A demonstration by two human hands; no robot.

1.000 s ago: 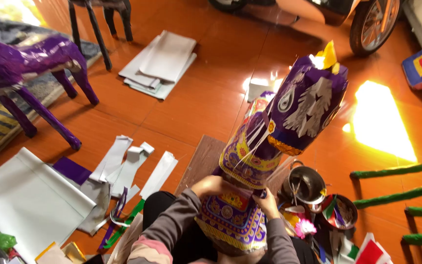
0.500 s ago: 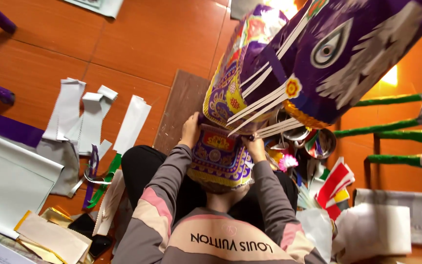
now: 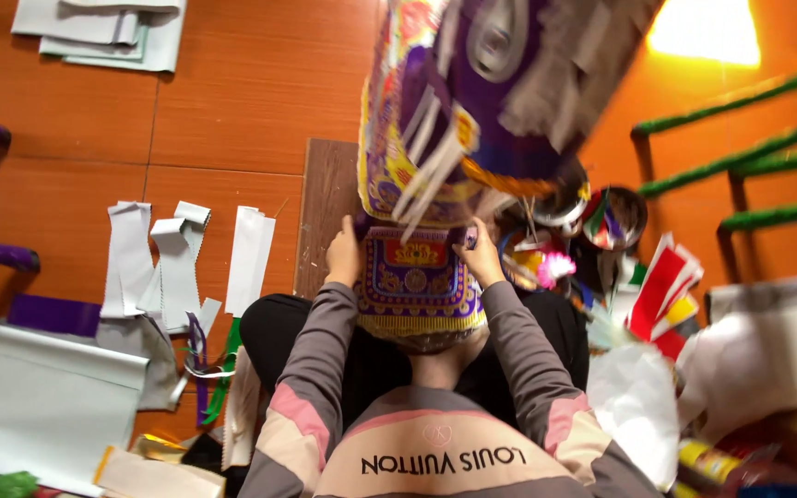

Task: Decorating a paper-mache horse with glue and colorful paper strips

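Purple paper figure [image 3: 472,111] is held up over lap, long axis running away from body. Left hand [image 3: 343,254] and right hand [image 3: 481,254] are closed on patterned base panel [image 3: 414,281], one each side, equally near.

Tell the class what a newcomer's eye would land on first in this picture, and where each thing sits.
First comes the big purple paper figure at top centre, hung with white strips and gold patterns. Just below it, the left hand and the right hand grip the sides of its ornate purple and gold panel. White paper strips lie on the orange floor to the left.
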